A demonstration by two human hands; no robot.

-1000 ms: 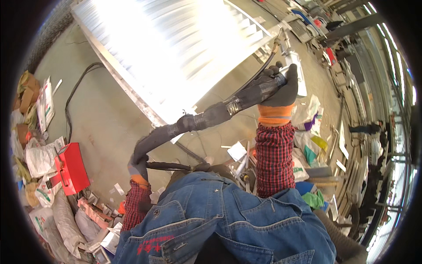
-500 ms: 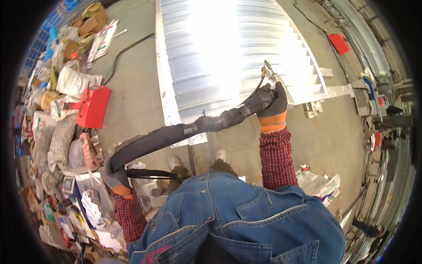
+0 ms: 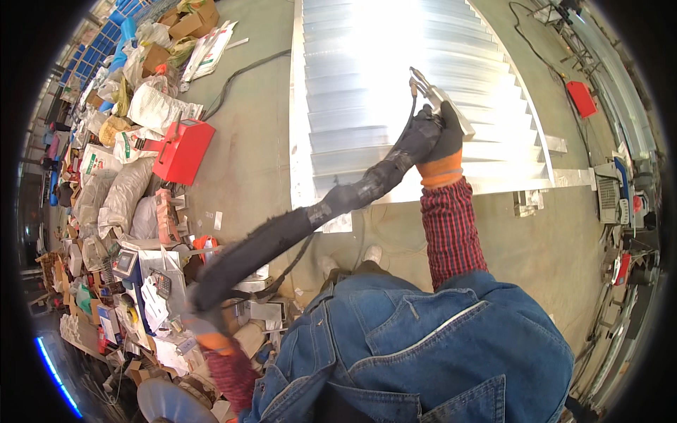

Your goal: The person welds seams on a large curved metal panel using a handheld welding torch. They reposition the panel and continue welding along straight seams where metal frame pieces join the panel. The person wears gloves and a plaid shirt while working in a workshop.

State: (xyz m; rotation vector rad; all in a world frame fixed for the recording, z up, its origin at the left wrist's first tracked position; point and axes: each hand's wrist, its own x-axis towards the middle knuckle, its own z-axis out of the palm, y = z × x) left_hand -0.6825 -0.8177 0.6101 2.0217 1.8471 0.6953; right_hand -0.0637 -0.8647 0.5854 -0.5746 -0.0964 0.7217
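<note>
My right hand (image 3: 444, 144), in a dark glove with an orange cuff, is closed round a metal handheld welding gun (image 3: 451, 111). The gun points away from me over a shiny louvred metal panel (image 3: 328, 141); whether it touches the slats I cannot tell. A thick black sleeved hose (image 3: 271, 243), taped in places, runs from the gun down to the lower left. There my left hand (image 3: 206, 321), gloved alike and smeared by motion, is wrapped round the hose. Glare washes out the panel's middle.
Sacks (image 3: 127, 197), cardboard boxes (image 3: 194, 20) and loose clutter line the left side. A red metal box (image 3: 185, 151) stands on the floor between them and the panel. Another red box (image 3: 582, 99) lies at the far right, beside a black cable (image 3: 518, 28). Long metal profiles run along the right edge.
My right hand has carried the gun farther in over the panel. My left hand has dropped lower, so the hose slants more steeply. The whole scene has shifted right in view.
</note>
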